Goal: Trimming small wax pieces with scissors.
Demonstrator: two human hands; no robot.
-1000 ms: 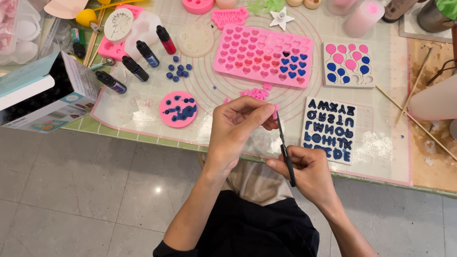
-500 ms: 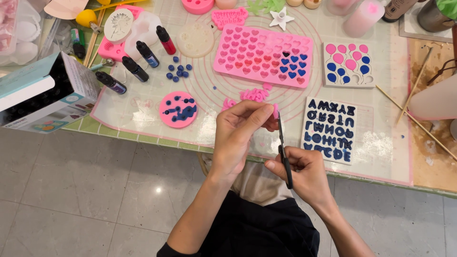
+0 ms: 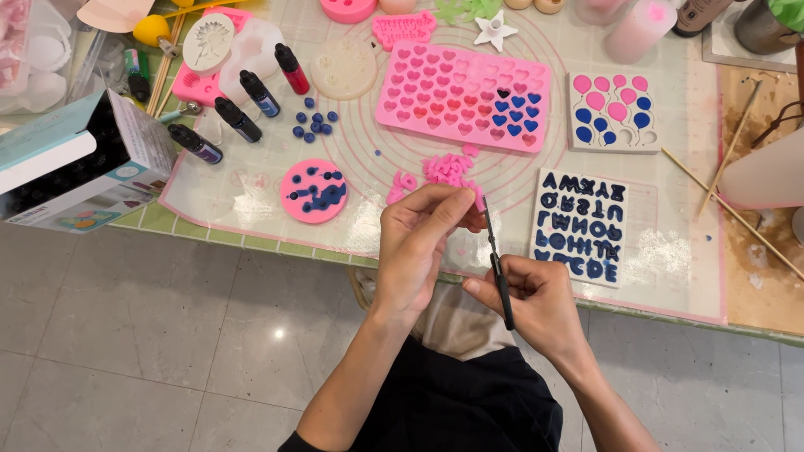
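My left hand [image 3: 425,237] pinches a small pink moulded piece [image 3: 477,197] between thumb and fingertips, just over the table's near edge. My right hand [image 3: 536,297] grips a thin black-handled tool [image 3: 499,276] upright, its metal tip touching the pink piece. A heap of small pink pieces [image 3: 445,170] lies on the clear mat just beyond my fingers. Behind it sits the pink heart mould [image 3: 462,95], some cavities filled blue.
A white letter mould [image 3: 579,224] with blue fill lies right of my hands, a balloon mould [image 3: 612,113] above it. A round pink mould [image 3: 314,191], blue beads [image 3: 314,120], dye bottles [image 3: 239,119] and a box [image 3: 79,163] sit left. Wooden skewers [image 3: 720,201] lie right.
Both hands have stayed near the table edge; the tool has tipped more upright and its tip stays at the pink piece.
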